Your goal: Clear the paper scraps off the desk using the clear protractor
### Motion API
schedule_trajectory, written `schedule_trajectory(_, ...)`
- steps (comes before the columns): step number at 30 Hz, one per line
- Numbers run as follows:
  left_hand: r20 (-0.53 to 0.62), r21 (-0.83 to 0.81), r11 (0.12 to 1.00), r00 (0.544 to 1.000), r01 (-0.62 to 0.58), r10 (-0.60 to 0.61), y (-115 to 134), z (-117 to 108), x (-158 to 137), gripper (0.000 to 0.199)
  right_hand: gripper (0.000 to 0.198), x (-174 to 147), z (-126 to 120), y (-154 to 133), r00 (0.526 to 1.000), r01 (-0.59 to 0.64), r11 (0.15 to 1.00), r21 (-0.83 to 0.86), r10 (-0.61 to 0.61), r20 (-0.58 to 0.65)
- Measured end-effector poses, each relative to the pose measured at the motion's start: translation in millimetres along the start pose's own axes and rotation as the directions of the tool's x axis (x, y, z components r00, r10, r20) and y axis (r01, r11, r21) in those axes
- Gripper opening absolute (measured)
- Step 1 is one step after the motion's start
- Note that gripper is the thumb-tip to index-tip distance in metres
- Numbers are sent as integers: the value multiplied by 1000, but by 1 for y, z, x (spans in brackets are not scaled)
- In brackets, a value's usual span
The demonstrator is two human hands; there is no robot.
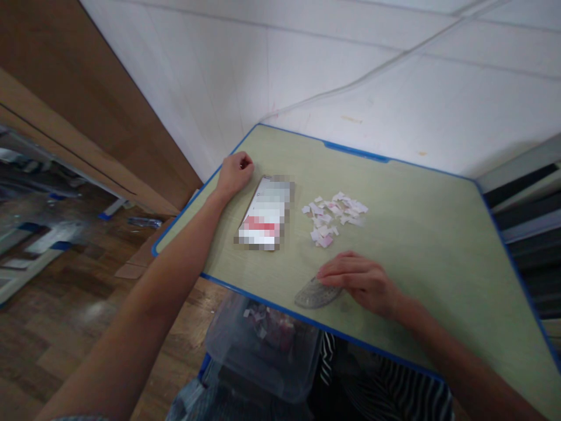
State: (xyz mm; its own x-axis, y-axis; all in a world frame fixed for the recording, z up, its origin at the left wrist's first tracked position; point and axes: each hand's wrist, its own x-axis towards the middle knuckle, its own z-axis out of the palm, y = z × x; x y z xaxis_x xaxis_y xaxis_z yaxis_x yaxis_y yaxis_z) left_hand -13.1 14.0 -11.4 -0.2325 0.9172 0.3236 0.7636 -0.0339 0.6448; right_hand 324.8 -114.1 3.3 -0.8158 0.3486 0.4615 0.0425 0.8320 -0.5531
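My right hand (357, 280) grips the straight-edge side of a clear semicircular protractor (313, 295) near the table's front edge. The protractor's curved side faces left and towards me. My left hand (235, 172) rests in a loose fist at the table's left side, with nothing visible in it. Just right of that fist lies a phone (263, 213) with a lit, pixelated screen. Beyond my right hand, torn scraps of pale pink and white paper (328, 213) lie in a loose heap.
The green tabletop (421, 234) has a blue rim and stands against a white wall (328, 70). Below its front edge is a clear plastic bin (272, 362) with scraps inside. Dark stacked material (530, 234) stands at the right; a brown panel (105, 99) stands left.
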Motion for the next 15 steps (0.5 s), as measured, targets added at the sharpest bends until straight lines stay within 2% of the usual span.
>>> schedule_trajectory(4, -11, 6, 1000, 1000, 0, 0, 2, 0, -1, 7, 32, -2, -4, -2, 998, 4, 999, -40, -2, 65)
schedule_trajectory(9, 12, 14, 1000, 1000, 2, -2, 4, -1, -1, 5, 26, -8, -30, -8, 985, -92, 994, -62, 100, 142)
schedule_trajectory(12, 11, 12, 1000, 1000, 5, -5, 5, -2, -1, 5, 25, -9, -40, -10, 990, -92, 992, -91, 101, 96)
schedule_trajectory(15, 9, 13, 1000, 1000, 8, -8, 6, -2, -2, 5, 27, -10, -43, -8, 994, -113, 979, -168, 112, -16)
